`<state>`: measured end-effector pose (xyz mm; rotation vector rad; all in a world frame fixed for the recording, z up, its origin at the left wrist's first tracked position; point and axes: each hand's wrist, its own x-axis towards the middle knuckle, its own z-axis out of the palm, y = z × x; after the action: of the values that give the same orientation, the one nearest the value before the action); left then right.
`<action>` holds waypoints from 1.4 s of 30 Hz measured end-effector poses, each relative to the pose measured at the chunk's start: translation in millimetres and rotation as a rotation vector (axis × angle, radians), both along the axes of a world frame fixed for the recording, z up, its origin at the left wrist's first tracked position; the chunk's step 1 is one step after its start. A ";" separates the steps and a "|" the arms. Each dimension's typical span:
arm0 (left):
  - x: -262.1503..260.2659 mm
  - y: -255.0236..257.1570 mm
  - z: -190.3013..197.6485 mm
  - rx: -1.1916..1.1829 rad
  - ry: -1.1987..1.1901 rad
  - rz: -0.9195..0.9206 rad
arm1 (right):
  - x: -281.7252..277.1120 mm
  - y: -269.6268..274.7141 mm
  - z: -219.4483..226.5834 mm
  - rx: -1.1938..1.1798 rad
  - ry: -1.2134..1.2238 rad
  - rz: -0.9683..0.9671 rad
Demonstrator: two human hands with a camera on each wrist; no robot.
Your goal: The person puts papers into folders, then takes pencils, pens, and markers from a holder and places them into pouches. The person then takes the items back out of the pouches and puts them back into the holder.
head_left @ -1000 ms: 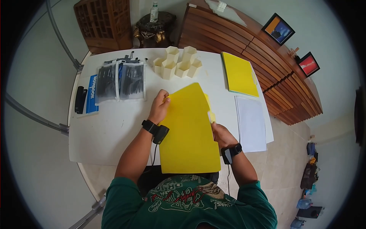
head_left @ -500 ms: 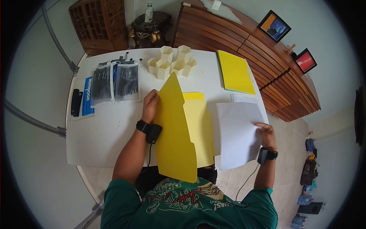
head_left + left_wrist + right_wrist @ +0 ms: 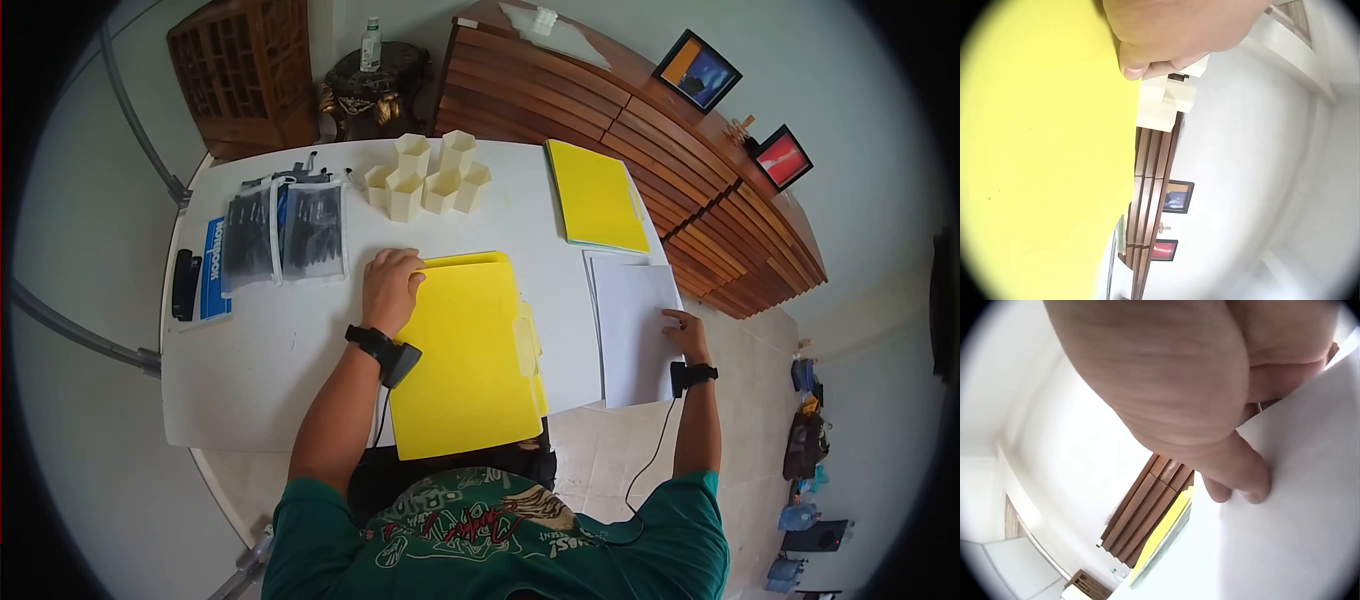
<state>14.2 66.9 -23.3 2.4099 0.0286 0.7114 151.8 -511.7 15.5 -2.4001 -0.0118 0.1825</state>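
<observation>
A closed yellow tabbed folder (image 3: 465, 360) lies at the table's front edge, its tabs towards the right. My left hand (image 3: 392, 292) grips its upper left corner; in the left wrist view the fingers (image 3: 1134, 67) curl at the folder's edge. To the right, white paper sheets (image 3: 632, 325) lie slightly fanned in a loose stack. My right hand (image 3: 690, 337) pinches the right edge of the top sheet, and in the right wrist view the thumb (image 3: 1244, 469) lies over the paper surface.
Yellow folders (image 3: 600, 200) are stacked at the back right. Cream hexagonal cups (image 3: 405, 190) stand at the back. On the left are zip pouches (image 3: 312, 235) of dark pens, a blue notebook (image 3: 214, 270) and a black stapler (image 3: 185, 285). Wooden drawers (image 3: 540, 90) stand behind the table.
The folder, held open half a second ago, has closed flat. My right hand let go of the folder and brought paper to the right, where it has come down onto the white stack.
</observation>
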 end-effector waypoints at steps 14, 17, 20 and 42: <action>-9.4 -7.0 5.0 0.038 0.038 -0.018 | -180.4 265.3 30.4 -0.330 -0.300 1.096; -11.3 -8.3 5.0 0.026 0.082 -0.036 | -165.3 262.3 34.6 -0.313 -0.239 1.061; -14.3 -11.2 10.0 0.067 0.112 -0.041 | -145.3 261.0 41.8 -0.109 -0.100 1.143; -13.9 -6.4 9.4 0.055 0.112 -0.098 | 116.9 209.6 14.0 -0.429 -0.379 0.503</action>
<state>0.3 60.5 -13.9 2.4826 -0.0642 0.5380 268.6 -302.1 29.5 -2.7790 -0.8303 -0.0506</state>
